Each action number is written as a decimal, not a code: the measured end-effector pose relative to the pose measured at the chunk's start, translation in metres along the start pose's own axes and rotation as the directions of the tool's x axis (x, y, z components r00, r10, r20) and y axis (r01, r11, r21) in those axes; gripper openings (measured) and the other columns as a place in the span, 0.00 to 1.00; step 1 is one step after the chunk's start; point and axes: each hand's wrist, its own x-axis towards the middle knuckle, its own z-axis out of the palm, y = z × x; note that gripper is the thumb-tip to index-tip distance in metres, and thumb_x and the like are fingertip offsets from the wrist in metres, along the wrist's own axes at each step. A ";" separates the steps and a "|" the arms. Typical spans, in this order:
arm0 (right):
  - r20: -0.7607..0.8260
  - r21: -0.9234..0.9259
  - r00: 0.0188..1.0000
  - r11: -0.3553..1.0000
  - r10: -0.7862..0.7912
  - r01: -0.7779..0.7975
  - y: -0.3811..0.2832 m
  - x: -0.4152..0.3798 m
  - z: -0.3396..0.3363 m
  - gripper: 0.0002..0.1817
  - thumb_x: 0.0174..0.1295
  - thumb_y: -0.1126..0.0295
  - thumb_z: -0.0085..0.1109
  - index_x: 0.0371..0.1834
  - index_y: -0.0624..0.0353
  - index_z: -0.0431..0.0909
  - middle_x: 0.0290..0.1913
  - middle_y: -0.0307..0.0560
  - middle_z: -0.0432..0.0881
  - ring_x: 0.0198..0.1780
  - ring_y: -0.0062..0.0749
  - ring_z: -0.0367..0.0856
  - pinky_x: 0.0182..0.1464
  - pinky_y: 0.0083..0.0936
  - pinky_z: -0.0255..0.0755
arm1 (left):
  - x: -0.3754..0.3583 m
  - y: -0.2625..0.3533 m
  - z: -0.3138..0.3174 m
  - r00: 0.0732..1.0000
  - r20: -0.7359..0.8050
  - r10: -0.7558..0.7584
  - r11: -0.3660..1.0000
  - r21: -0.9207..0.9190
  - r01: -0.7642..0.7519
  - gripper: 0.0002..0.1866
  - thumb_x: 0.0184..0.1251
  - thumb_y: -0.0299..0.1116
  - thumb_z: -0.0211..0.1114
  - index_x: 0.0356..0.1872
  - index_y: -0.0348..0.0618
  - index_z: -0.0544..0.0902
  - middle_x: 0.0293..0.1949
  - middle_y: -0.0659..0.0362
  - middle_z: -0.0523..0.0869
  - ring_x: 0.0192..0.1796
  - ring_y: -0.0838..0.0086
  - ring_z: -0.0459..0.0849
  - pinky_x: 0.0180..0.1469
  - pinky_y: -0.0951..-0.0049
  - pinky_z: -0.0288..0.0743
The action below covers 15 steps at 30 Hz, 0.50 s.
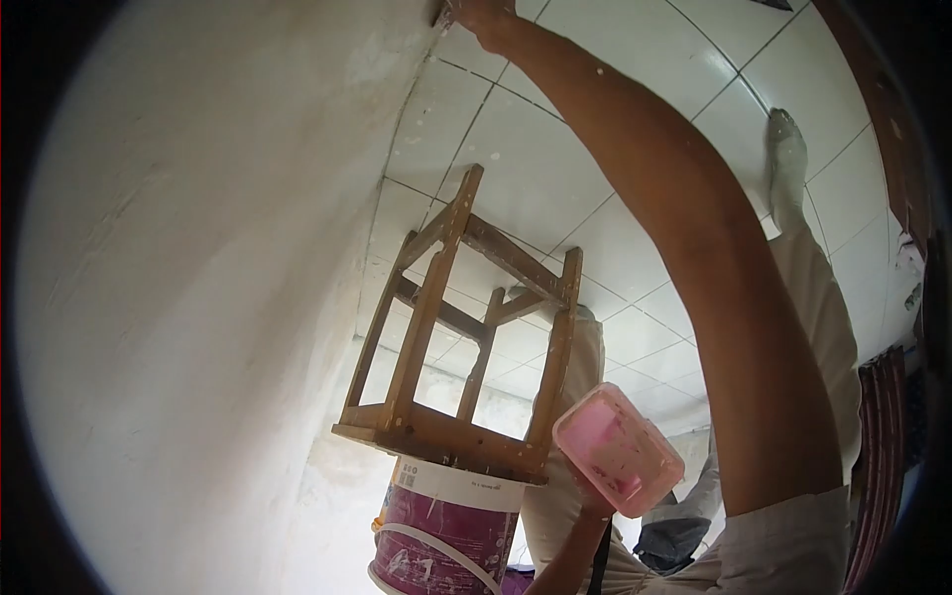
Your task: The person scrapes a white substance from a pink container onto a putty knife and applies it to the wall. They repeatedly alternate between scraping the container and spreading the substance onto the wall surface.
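Observation:
The view is tilted so that the floor lies at the top of the frame. My right arm stretches across to the upper left. My right hand (pixel 483 20), cut off by the frame edge, is closed at the wall (pixel 198 248) on a small dark thing that I cannot make out. My left hand (pixel 597 496) holds a pink plastic tub (pixel 620 451), smeared inside with pink and whitish residue. Its fingers are mostly hidden behind the tub. Beside it, a purple and white bucket (pixel 446 531) stands on the seat of a wooden stool (pixel 476 431).
White floor tiles (pixel 535 149) with scattered pale spots run along the wall. My legs in light trousers (pixel 818 317) stand near the stool. Dark reddish hanging cloth (pixel 878 446) shows at the right, and a dark grey cloth (pixel 669 543) lies low in the frame.

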 end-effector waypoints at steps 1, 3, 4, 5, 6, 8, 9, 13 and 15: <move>-0.049 0.159 0.993 0.982 0.109 -0.100 -0.007 -0.001 -0.001 0.07 0.64 0.74 0.52 0.42 0.55 0.80 0.45 0.39 0.82 0.46 0.31 0.80 0.44 0.27 0.74 | 0.002 0.001 0.000 1.000 0.004 0.001 1.000 -0.001 -0.001 0.40 0.68 0.69 0.43 0.71 0.51 0.59 0.64 0.57 0.68 0.65 0.63 0.71 0.62 0.55 0.72; -0.081 0.311 0.971 0.931 0.224 -0.189 -0.007 -0.023 -0.014 0.08 0.64 0.74 0.54 0.45 0.56 0.80 0.47 0.39 0.83 0.47 0.32 0.81 0.44 0.27 0.74 | 0.004 0.001 -0.001 1.000 0.005 -0.002 1.000 -0.007 0.002 0.40 0.68 0.70 0.43 0.71 0.51 0.59 0.64 0.57 0.68 0.65 0.63 0.71 0.62 0.55 0.72; -0.003 0.744 0.932 0.624 0.362 -0.240 -0.004 -0.051 -0.032 0.08 0.66 0.71 0.54 0.44 0.57 0.80 0.45 0.42 0.84 0.44 0.32 0.82 0.41 0.27 0.75 | 0.004 0.000 -0.001 1.000 0.005 0.002 1.000 -0.013 -0.002 0.40 0.68 0.70 0.43 0.71 0.51 0.59 0.64 0.57 0.68 0.65 0.63 0.71 0.62 0.55 0.72; 0.152 0.964 0.887 0.134 0.437 -0.231 0.002 -0.076 -0.034 0.09 0.67 0.69 0.54 0.44 0.58 0.81 0.43 0.44 0.85 0.41 0.33 0.83 0.39 0.27 0.76 | 0.003 0.001 -0.001 1.000 -0.002 -0.001 1.000 -0.015 0.001 0.40 0.68 0.70 0.42 0.71 0.51 0.59 0.64 0.57 0.68 0.65 0.63 0.71 0.62 0.55 0.72; -0.077 0.897 0.959 -0.400 0.273 0.186 0.007 -0.083 -0.011 0.12 0.66 0.64 0.57 0.43 0.61 0.81 0.38 0.51 0.86 0.36 0.33 0.84 0.34 0.30 0.76 | 0.004 0.002 -0.001 1.000 -0.006 0.005 1.000 -0.017 -0.005 0.41 0.68 0.70 0.42 0.71 0.51 0.59 0.64 0.57 0.68 0.65 0.63 0.71 0.62 0.55 0.72; 0.066 0.983 0.931 -0.181 0.360 0.000 0.019 -0.102 -0.020 0.11 0.67 0.65 0.55 0.42 0.61 0.81 0.39 0.50 0.86 0.36 0.30 0.83 0.33 0.30 0.76 | 0.006 0.006 0.002 1.000 -0.011 0.012 0.999 -0.035 -0.012 0.41 0.68 0.71 0.42 0.71 0.51 0.60 0.64 0.57 0.68 0.65 0.63 0.71 0.63 0.55 0.72; 0.168 0.979 0.861 0.024 0.480 -0.204 0.022 -0.105 -0.031 0.10 0.67 0.66 0.54 0.41 0.60 0.81 0.39 0.49 0.86 0.36 0.28 0.83 0.33 0.30 0.75 | 0.008 0.007 0.003 1.000 -0.011 0.019 0.999 -0.034 -0.020 0.41 0.68 0.71 0.42 0.70 0.51 0.60 0.64 0.57 0.68 0.65 0.63 0.71 0.63 0.55 0.72; 0.334 0.915 0.668 -0.060 0.665 -0.398 -0.028 -0.067 -0.030 0.08 0.66 0.70 0.53 0.40 0.60 0.81 0.42 0.48 0.85 0.40 0.32 0.83 0.35 0.31 0.75 | 0.010 0.017 0.003 0.999 -0.007 0.031 0.999 -0.023 -0.031 0.41 0.68 0.72 0.41 0.70 0.51 0.60 0.64 0.57 0.69 0.65 0.63 0.71 0.63 0.54 0.71; 0.299 0.929 0.589 -0.087 0.751 -0.360 -0.071 -0.051 -0.022 0.09 0.63 0.69 0.55 0.41 0.62 0.80 0.41 0.52 0.84 0.40 0.38 0.84 0.37 0.34 0.76 | 0.010 0.017 0.004 0.999 -0.004 0.041 0.999 -0.026 -0.041 0.41 0.67 0.72 0.41 0.70 0.51 0.61 0.64 0.57 0.69 0.65 0.63 0.71 0.63 0.54 0.71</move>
